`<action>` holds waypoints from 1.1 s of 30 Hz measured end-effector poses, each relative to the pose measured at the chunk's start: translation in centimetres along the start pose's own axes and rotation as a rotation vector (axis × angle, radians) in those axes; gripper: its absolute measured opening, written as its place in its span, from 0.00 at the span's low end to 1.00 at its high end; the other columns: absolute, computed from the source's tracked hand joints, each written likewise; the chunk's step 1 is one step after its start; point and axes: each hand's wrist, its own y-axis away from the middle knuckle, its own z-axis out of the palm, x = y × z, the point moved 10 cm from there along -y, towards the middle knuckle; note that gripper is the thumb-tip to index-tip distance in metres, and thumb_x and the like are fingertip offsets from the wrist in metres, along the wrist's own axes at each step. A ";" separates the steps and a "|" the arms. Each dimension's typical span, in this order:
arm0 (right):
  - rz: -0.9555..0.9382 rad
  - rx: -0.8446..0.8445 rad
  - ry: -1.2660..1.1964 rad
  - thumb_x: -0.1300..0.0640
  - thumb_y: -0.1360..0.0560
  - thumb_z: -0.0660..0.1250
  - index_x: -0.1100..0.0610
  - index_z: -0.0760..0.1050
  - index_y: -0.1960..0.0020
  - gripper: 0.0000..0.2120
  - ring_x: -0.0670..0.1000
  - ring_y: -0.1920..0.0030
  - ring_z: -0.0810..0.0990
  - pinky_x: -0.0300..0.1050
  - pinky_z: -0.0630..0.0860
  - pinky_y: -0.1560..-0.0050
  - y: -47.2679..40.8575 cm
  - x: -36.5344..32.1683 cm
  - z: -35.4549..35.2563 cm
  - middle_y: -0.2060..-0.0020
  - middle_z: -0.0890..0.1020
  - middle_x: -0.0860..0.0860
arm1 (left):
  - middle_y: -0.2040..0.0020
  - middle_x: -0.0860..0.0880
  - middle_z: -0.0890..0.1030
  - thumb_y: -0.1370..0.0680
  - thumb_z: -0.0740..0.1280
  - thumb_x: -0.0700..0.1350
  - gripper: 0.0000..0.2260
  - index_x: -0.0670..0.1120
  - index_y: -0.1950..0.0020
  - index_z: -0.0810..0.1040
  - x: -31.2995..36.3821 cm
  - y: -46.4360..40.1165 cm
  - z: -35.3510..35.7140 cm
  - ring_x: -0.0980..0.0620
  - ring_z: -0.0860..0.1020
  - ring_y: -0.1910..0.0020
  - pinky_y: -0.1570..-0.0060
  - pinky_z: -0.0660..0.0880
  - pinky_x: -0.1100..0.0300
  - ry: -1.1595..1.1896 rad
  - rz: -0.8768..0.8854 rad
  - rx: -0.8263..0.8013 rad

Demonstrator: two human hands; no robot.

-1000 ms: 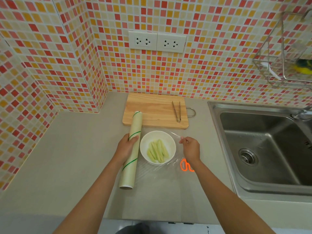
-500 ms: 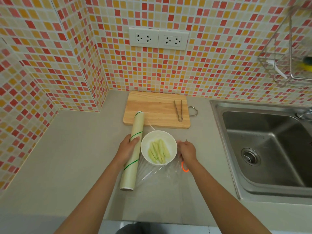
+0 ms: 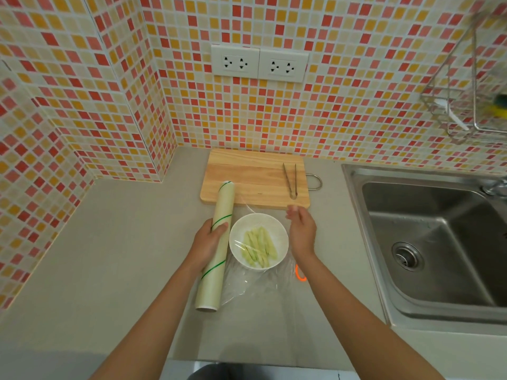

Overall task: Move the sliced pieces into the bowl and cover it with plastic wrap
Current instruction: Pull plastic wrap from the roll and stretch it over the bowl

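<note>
A white bowl with several pale green sliced pieces sits on the grey counter in front of the cutting board. A clear sheet of plastic wrap lies stretched over and around the bowl, running from the roll on its left. My left hand holds the roll down against the counter. My right hand is at the bowl's right rim, fingers extended forward and pinching the film's far edge.
A wooden cutting board with metal tongs lies behind the bowl. Orange-handled scissors lie under my right forearm. A steel sink is at the right, with a wire rack on the tiled wall above.
My right hand moved from the right of the bowl toward its rim and forward, drawing the film across the bowl. The left hand stayed on the roll.
</note>
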 end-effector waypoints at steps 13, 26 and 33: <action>0.252 -0.337 -0.288 0.55 0.19 0.60 0.59 0.75 0.33 0.17 0.50 0.39 0.78 0.49 0.74 0.36 1.7 4.5 4.1 0.38 0.80 0.52 | 0.51 0.48 0.80 0.21 0.62 0.50 0.10 0.46 0.44 0.75 -0.4 -0.1 0.2 0.50 0.79 0.56 0.57 0.74 0.55 -0.020 0.001 0.023; 0.162 -0.298 -0.212 0.59 0.18 0.56 0.63 0.78 0.40 0.15 0.52 0.48 0.81 0.40 0.78 0.50 1.3 4.3 3.9 0.47 0.83 0.57 | 0.53 0.56 0.80 0.28 0.71 0.58 0.18 0.53 0.42 0.75 -0.2 -0.3 -2.0 0.58 0.80 0.57 0.64 0.72 0.64 -0.043 0.017 0.073; 0.169 -0.303 -0.225 0.57 0.17 0.55 0.62 0.78 0.39 0.16 0.52 0.48 0.82 0.38 0.79 0.52 1.3 4.4 4.1 0.47 0.83 0.56 | 0.57 0.51 0.81 0.20 0.62 0.53 0.09 0.51 0.52 0.79 -0.3 -0.6 -2.0 0.52 0.78 0.58 0.59 0.72 0.58 -0.055 0.037 0.042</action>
